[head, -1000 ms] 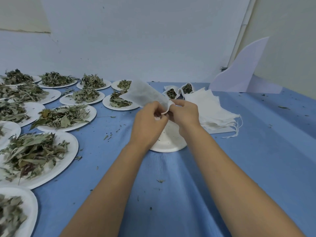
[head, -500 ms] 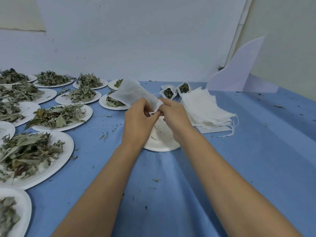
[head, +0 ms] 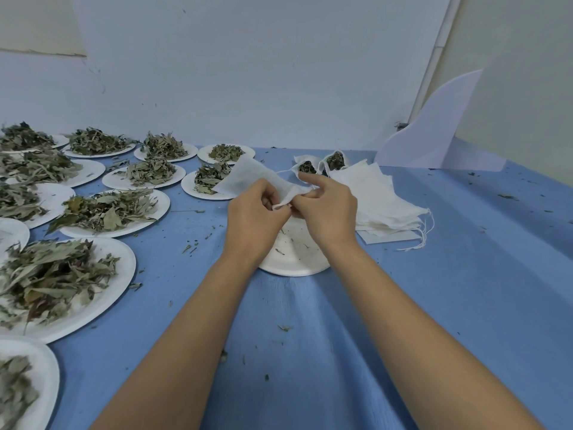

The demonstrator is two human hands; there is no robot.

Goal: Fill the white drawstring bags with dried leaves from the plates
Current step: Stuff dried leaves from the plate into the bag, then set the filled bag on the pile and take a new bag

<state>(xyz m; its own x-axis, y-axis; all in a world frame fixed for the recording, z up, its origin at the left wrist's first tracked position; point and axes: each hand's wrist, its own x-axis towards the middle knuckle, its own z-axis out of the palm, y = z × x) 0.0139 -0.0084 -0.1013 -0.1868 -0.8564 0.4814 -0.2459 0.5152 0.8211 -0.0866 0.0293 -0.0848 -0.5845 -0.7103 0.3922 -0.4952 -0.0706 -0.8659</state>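
The left grip [head: 252, 212] and the right grip [head: 330, 209] meet above the middle of the bench [head: 465, 290], both pinching the near end of one white bag [head: 251, 178]. The right forefinger [head: 313, 181] sticks out straight. The bag is flat and slants away toward the far left. Directly below sits a plate [head: 294, 262] holding only crumbs. Just right of it lies a stack of empty bags [head: 381, 193], strings trailing toward the right edge. Behind, near the far edge, two filled bags [head: 335, 161] stand open-mouthed. Plates of dried leaves [head: 105, 209] crowd the left side.
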